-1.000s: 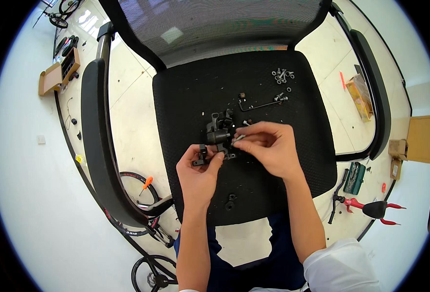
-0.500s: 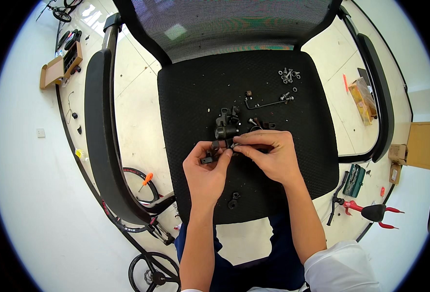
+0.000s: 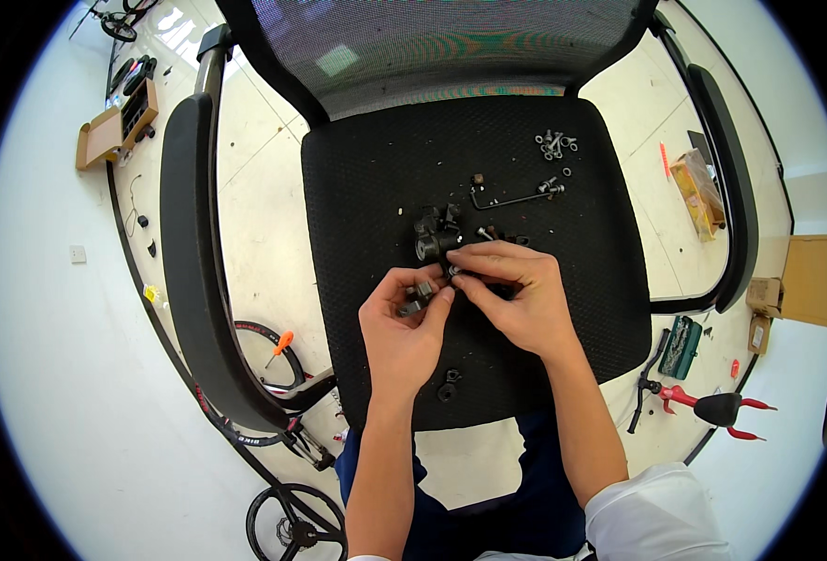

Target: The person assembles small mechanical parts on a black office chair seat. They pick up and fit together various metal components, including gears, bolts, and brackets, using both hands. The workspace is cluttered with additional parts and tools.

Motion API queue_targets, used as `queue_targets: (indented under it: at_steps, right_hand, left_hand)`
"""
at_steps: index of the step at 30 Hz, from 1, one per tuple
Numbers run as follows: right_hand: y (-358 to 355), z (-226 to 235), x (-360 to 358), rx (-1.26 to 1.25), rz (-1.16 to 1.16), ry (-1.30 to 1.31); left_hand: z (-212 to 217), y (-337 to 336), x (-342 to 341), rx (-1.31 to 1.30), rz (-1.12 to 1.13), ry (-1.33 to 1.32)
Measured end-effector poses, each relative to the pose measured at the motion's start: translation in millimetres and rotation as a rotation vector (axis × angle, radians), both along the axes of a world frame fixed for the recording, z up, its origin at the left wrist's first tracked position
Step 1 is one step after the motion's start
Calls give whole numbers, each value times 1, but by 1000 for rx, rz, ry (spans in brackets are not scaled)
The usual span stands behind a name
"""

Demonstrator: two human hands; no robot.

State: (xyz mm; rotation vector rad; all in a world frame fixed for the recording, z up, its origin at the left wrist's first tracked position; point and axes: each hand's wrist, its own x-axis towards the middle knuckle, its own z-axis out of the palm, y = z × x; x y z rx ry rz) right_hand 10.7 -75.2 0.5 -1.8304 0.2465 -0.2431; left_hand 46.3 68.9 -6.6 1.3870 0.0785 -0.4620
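Observation:
Over the black chair seat [image 3: 366,187], my left hand [image 3: 395,323] is closed on a small dark metal bracket-like part [image 3: 415,301]. My right hand [image 3: 525,297] meets it from the right, thumb and fingers pinching a small silvery fastener [image 3: 453,271] against the part; fingers hide much of it. Just beyond the fingertips lies a black mechanical part with a round barrel [image 3: 429,247]. Several small dark pieces [image 3: 511,237] are partly covered by my right hand. Closer to the seat's front edge rests a small black ring-shaped piece [image 3: 448,386].
An L-shaped hex key [image 3: 511,201] lies near a few bolts, with several bolts and washers [image 3: 555,145] farther back. Chair armrests [image 3: 189,252] flank the seat. On the floor are an orange-handled screwdriver [image 3: 284,343], a green toolbox [image 3: 682,348] and an open cardboard box [image 3: 105,138].
The dark part in my left hand has been turned, so its blocky end now faces up more. Both hands stay close together, shifted only slightly.

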Motion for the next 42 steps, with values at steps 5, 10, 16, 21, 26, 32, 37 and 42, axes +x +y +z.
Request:
queue_targets:
  at_steps: [5,10,16,21,26,32,37,42]
  right_hand:
    - [3,4,0,-95,-15,-26]
    - [0,-2,1,212,-120,15]
    - [-9,-1,2,324,-118,15]
    - [-8,-2,0,260,-70,3]
    - [-4,1,1,225,-60,15]
    - [-6,-4,0,78,-20,-1]
    - [-1,-2,0,121,-29,38]
    - [3,-2,1,150,-53,36]
  left_hand:
    - [-4,4,3,81,-72,-169]
    - [7,2,5,33,-67,-68]
    - [2,13,10,80,-63,58]
    - [4,16,14,112,-43,57]
    - [5,19,13,71,-55,48]
    - [6,19,15,24,-28,64]
    - [6,16,16,-15,-59,-5]
    - [-3,16,17,-8,-78,-22]
